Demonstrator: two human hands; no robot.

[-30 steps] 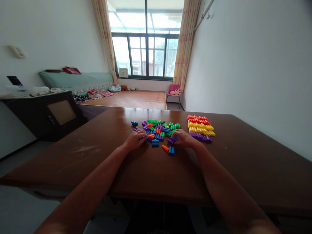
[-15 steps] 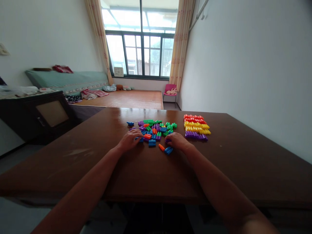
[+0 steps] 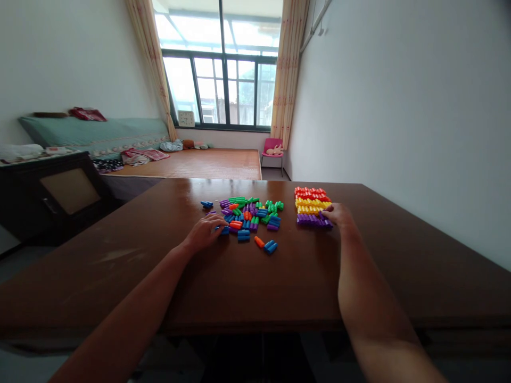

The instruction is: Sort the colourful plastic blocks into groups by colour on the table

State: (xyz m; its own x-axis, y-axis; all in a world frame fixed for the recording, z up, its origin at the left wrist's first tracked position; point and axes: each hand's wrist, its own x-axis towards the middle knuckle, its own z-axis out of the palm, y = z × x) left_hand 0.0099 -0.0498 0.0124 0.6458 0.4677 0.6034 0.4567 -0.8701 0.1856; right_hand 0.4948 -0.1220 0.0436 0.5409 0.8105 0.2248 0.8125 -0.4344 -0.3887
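Observation:
At the right end of the sorted rows, my right hand (image 3: 337, 214) pinches a purple plastic piece (image 3: 324, 215) just above the purple row (image 3: 310, 220). My left hand (image 3: 206, 230) rests on the table at the near left edge of a mixed pile of coloured plastic pieces (image 3: 248, 215), its fingers loosely bent and apart over a blue piece (image 3: 223, 231). The fingertips partly cover that piece; whether they press on it is unclear. Beyond the purple row lie yellow rows (image 3: 308, 210) and red rows (image 3: 310, 190), all side by side.
On the brown table (image 3: 239, 282), an orange piece (image 3: 259, 242) and joined blue pieces (image 3: 270, 247) lie nearer me than the pile. Another blue piece (image 3: 206, 204) sits apart at the far left. Behind the table are a bed (image 3: 215, 162), a pink chair (image 3: 273, 146) and a dark cabinet (image 3: 48, 186).
My right hand has moved right from the pile's edge to the rows, carrying the purple piece. My left hand has stayed by the pile. The view has turned slightly right.

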